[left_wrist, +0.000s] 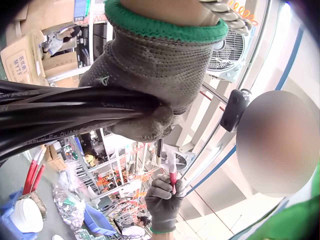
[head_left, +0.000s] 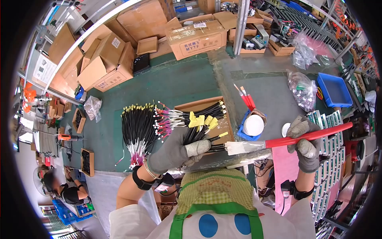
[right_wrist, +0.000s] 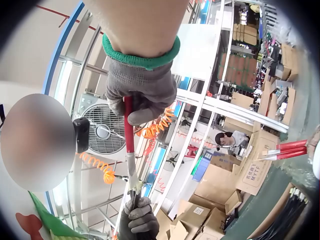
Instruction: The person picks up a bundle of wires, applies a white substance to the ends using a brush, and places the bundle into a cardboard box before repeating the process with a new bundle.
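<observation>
The gloved left hand (head_left: 175, 151) grips a bundle of black cables (left_wrist: 60, 117) with yellow ends (head_left: 203, 121). In the gloved right hand (head_left: 305, 143) is a red-handled brush (head_left: 284, 141), pinched between thumb and fingers. The brush's pale bristles (head_left: 242, 147) point left and meet the cable ends sticking out past the left hand; the right wrist view shows the same meeting, with the brush handle (right_wrist: 129, 125) above the left hand (right_wrist: 139, 220). Black cables with white and pink ends (head_left: 137, 127) lie in a fan left of a cardboard tray (head_left: 229, 119) holding more cables.
A white round container (head_left: 253, 125) in a blue holder (head_left: 243, 133) stands between the hands, with red brushes (head_left: 247, 97) behind. Cardboard boxes (head_left: 197, 38) line the back. On the right are a blue bin (head_left: 334, 91), plastic bags (head_left: 301, 91) and rows of green-and-white parts (head_left: 328, 159).
</observation>
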Action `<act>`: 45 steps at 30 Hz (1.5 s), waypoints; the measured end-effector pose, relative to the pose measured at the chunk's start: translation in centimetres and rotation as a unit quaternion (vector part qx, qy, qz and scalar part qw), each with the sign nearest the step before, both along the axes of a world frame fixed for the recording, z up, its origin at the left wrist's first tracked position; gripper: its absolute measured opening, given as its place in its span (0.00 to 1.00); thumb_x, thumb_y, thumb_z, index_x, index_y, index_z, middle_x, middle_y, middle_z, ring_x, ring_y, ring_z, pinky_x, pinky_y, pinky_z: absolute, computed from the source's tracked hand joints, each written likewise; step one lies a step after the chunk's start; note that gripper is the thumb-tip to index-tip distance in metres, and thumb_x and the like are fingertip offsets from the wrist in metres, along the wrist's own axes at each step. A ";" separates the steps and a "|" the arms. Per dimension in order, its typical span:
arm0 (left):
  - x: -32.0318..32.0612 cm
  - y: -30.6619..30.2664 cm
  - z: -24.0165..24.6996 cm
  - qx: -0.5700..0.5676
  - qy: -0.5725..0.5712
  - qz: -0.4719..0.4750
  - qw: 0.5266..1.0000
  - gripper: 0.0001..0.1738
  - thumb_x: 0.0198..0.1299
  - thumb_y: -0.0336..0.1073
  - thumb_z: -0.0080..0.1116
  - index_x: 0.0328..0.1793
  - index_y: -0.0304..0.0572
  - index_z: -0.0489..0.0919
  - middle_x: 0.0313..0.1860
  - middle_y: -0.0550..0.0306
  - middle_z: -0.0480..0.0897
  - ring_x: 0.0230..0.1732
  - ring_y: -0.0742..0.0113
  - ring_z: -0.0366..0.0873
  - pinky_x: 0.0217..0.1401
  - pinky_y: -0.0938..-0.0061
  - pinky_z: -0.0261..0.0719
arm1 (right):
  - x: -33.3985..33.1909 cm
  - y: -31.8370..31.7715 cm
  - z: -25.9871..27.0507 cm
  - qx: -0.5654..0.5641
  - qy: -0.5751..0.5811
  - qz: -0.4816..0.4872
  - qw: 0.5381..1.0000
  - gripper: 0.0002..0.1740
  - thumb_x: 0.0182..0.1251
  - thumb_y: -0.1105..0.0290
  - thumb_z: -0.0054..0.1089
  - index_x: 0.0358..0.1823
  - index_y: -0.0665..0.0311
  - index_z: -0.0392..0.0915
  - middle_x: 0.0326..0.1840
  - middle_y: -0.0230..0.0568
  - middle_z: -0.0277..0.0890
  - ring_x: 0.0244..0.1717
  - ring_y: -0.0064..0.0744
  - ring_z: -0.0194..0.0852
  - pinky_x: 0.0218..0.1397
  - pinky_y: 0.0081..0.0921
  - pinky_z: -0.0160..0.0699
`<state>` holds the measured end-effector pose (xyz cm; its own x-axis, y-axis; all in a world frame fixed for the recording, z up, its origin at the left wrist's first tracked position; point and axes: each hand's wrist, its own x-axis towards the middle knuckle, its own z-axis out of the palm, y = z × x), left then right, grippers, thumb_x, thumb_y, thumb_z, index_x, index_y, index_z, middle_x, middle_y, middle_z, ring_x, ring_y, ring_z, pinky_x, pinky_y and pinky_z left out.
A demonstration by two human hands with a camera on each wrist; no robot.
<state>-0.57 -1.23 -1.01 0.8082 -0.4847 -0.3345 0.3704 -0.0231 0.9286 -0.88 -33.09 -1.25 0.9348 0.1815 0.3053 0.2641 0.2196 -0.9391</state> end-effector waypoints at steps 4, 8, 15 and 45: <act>-0.1 0.1 0.8 -0.008 0.061 0.039 0.997 0.17 0.55 0.45 0.59 0.25 0.40 0.71 0.12 0.64 0.68 0.09 0.80 0.63 0.10 0.84 0.57 | 0.7 -1.0 -0.1 0.032 -0.034 -0.011 0.999 0.23 0.47 0.58 0.68 0.33 0.70 0.73 0.29 0.47 0.68 0.14 0.24 0.68 0.17 0.14 0.70; 0.1 0.2 0.8 -0.068 0.117 0.004 0.991 0.17 0.54 0.45 0.58 0.25 0.40 0.69 0.10 0.64 0.66 0.08 0.79 0.59 0.10 0.83 0.57 | 1.3 0.7 0.6 0.007 -0.039 0.009 0.999 0.22 0.46 0.58 0.69 0.32 0.69 0.75 0.30 0.46 0.69 0.19 0.27 0.71 0.22 0.18 0.72; -0.4 0.6 0.4 -0.134 0.185 0.001 0.974 0.15 0.54 0.42 0.56 0.37 0.39 0.69 0.10 0.64 0.62 0.07 0.77 0.54 0.08 0.80 0.49 | 2.2 1.0 0.9 -0.075 -0.106 0.025 0.991 0.20 0.44 0.55 0.70 0.29 0.64 0.79 0.26 0.43 0.75 0.27 0.31 0.72 0.30 0.22 0.72; -0.4 0.1 0.0 0.038 0.002 -0.007 0.999 0.23 0.63 0.44 0.48 0.59 0.39 0.62 0.21 0.64 0.69 0.15 0.82 0.61 0.17 0.84 0.59 | 2.0 -2.9 -21.1 -0.184 0.224 -0.346 0.892 0.13 0.59 0.63 0.57 0.30 0.68 0.73 0.17 0.31 0.68 0.12 0.17 0.61 0.13 0.16 0.59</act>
